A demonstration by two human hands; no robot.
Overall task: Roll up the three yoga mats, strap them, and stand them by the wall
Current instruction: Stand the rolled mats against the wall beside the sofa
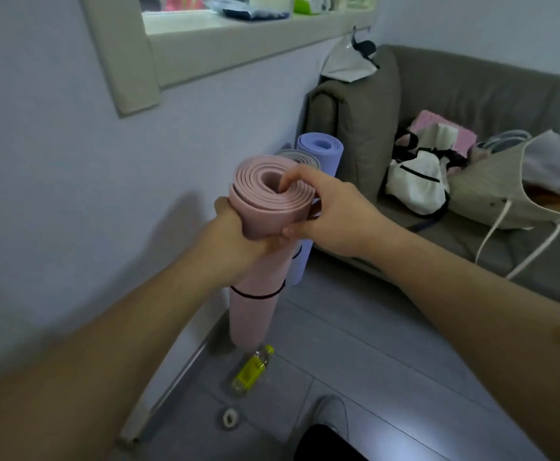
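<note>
A small white ring of tape [230, 418] lies on the grey tiled floor [355, 344] close to the person, and just beyond it a clear bottle with a yellow label [251, 369] lies on its side near the skirting. Past the bottle the pink mat [255, 314] stands rolled and upright on the floor at the foot of the wall [56, 194], its lower end close to the bottle. A black strap [255, 295] circles it partway up.

The left hand [238, 234] grasps the roll just under its top end, fingers wrapped around the outer layer. The right hand [318, 207] clasps the top rim from the other side, with its fingertips curled over the coiled edge into the spiral.

Right behind the pink roll stand the grey mat [297, 157] and the lilac mat [322, 151], both rolled, upright and against the wall, side by side; the lilac one is beside the sofa arm. The grey sofa [471, 91] fills the far corner, carrying a white bag [415, 184], a pink item [438, 123] and a beige tote [504, 191]. Above, a window sill [238, 38] crosses the wall.
</note>
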